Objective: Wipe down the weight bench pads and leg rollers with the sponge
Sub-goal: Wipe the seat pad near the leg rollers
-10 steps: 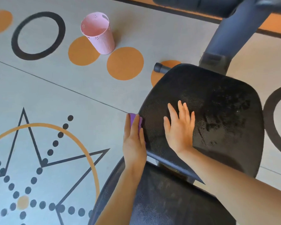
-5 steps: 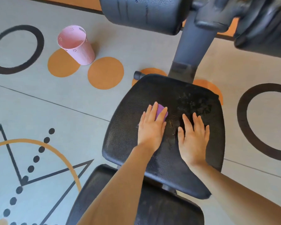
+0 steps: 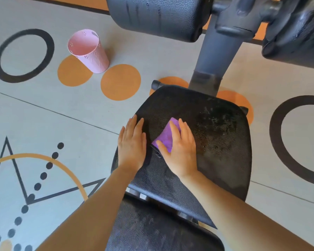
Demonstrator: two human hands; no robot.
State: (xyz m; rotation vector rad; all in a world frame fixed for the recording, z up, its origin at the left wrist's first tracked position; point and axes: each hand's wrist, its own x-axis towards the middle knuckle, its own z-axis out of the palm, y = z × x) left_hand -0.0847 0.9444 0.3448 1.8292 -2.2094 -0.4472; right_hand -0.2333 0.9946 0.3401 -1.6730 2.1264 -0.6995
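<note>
Your right hand (image 3: 179,149) lies flat on the sponge (image 3: 168,137), fingers straight and pressing it onto the seat pad (image 3: 216,142); it is not curled round it. Purple sponge shows between thumb and forefinger, near the pad's middle, toward nine o'clock. Your left hand (image 3: 132,144) is beside it at the pad's nine o'clock edge, also flat and relaxed, holding nothing, bracing the pad.

Closest to you, at six o'clock, is the end of the back pad (image 3: 152,232), with smeared marks across it. Metal bars show in the gap between it and the seat pad.

You appear to be mid-wipe on the seat pad. Its surface from twelve to three o'clock carries pale flecks, perhaps moisture or dirt; which, is unclear.

Next, you would likely slide the sponge toward those flecks, keeping your palm pressed flat so it does not slip free.

Farther off, a grey post (image 3: 217,57) rises at twelve o'clock. Two leg rollers (image 3: 158,17) sit either side of it, probably unwiped.

On the patterned floor (image 3: 43,115) at ten o'clock stands a pink cup (image 3: 89,51), well apart from the bench.
</note>
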